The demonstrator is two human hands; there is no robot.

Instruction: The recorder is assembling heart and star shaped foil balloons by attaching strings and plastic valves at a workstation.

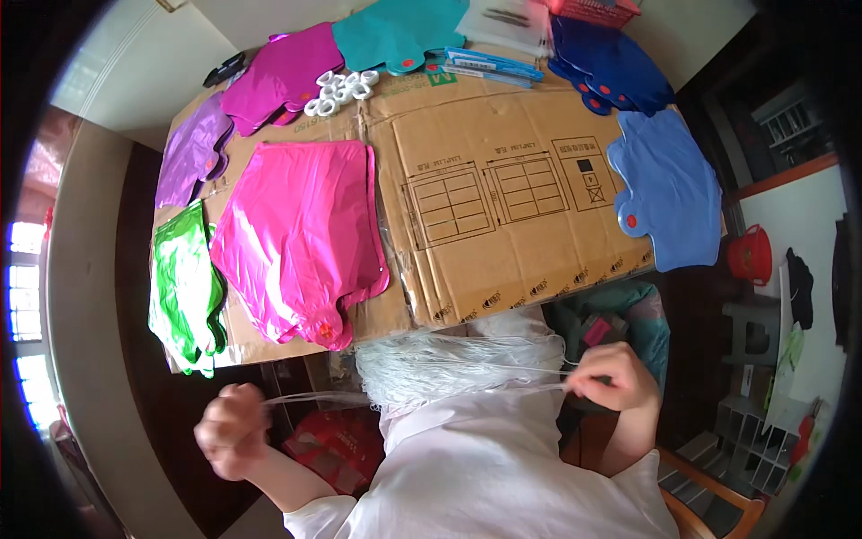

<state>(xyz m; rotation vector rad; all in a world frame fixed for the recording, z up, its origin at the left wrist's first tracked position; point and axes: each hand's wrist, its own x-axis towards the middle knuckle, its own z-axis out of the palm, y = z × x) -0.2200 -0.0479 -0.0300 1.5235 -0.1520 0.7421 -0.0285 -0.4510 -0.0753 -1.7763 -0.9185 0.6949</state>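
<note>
Left hand (232, 429) and right hand (613, 377) both pinch white string (404, 395); strand runs left-right, bundle (458, 359) between, nearer right hand.

Left hand (232, 429) motion-blurred; red basket (594, 9) cut off at top.

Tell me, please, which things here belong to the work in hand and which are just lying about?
In hand: left hand, right hand, strand stretched between them, string bundle.
Lying about: pink balloon, green balloon, light-blue balloon, white rings, red bucket.

Bright daylight, fisheye-bent edges — left hand (232, 431) motion-blurred.
</note>
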